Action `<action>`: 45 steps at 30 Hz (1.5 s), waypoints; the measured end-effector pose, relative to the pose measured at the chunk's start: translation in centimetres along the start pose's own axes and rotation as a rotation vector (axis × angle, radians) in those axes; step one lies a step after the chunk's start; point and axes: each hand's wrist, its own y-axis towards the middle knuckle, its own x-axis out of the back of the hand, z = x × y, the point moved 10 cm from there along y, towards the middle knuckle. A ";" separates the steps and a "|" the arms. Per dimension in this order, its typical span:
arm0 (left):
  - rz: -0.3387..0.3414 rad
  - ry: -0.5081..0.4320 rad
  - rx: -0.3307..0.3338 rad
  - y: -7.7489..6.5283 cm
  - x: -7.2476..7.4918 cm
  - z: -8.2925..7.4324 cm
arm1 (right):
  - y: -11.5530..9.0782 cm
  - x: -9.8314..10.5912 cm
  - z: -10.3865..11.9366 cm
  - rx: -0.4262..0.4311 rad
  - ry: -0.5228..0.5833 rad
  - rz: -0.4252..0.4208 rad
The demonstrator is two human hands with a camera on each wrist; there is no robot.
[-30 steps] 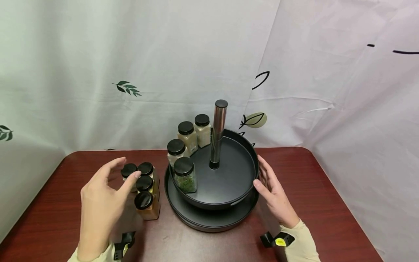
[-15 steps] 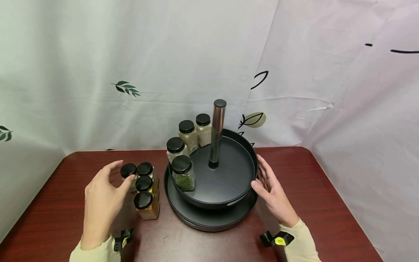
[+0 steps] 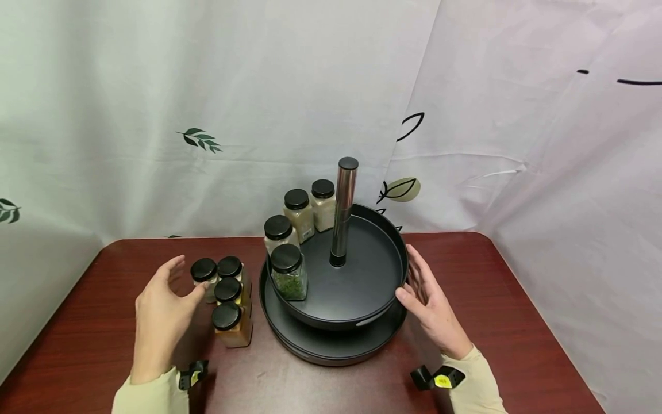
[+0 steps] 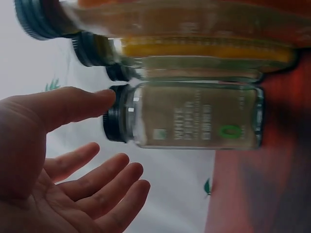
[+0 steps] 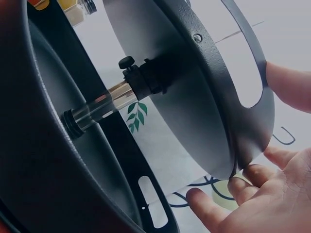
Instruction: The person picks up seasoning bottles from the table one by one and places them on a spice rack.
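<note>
My left hand (image 3: pixel 164 313) is raised beside a group of black-lidded spice jars. In the left wrist view its thumb (image 4: pixel 80 104) reaches the lid of a white pepper jar (image 4: pixel 194 119), while the other fingers spread apart below the lid. My right hand (image 3: pixel 433 310) holds the right side of the round black upper tray (image 3: pixel 357 282) of a two-tier turntable. The right wrist view has the thumb on the outer wall, near a slot, and curled fingertips at the bottom edge. On that tray stand a jar of green herbs (image 3: pixel 289 282) and several pale-spice jars (image 3: pixel 299 221).
A wider black lower tray (image 3: pixel 331 348) sits beneath, and a shiny post (image 3: pixel 343 213) rises from the upper tray. An orange-brown spice jar (image 3: pixel 235 330) stands nearest me in the left group. A pale curtain (image 3: pixel 258 86) hangs behind the reddish wooden table (image 3: pixel 507 322).
The upper tray has turned slightly: its herb jar shifted left and away, and its back jars shifted right. My left hand moved slightly at the jar group, its fingers spreading from the lid.
</note>
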 end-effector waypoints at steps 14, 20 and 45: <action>0.190 0.022 -0.014 0.3 -3.2 2.0 | -0.1 0.0 -0.2 -0.013 0.009 0.002; 0.227 -0.008 -0.046 0.1 -3.9 2.3 | -0.1 -0.1 -0.2 -0.019 -0.001 0.008; 0.224 0.050 -0.078 0.4 -4.1 2.4 | 0.0 -0.1 -0.2 -0.010 0.002 0.012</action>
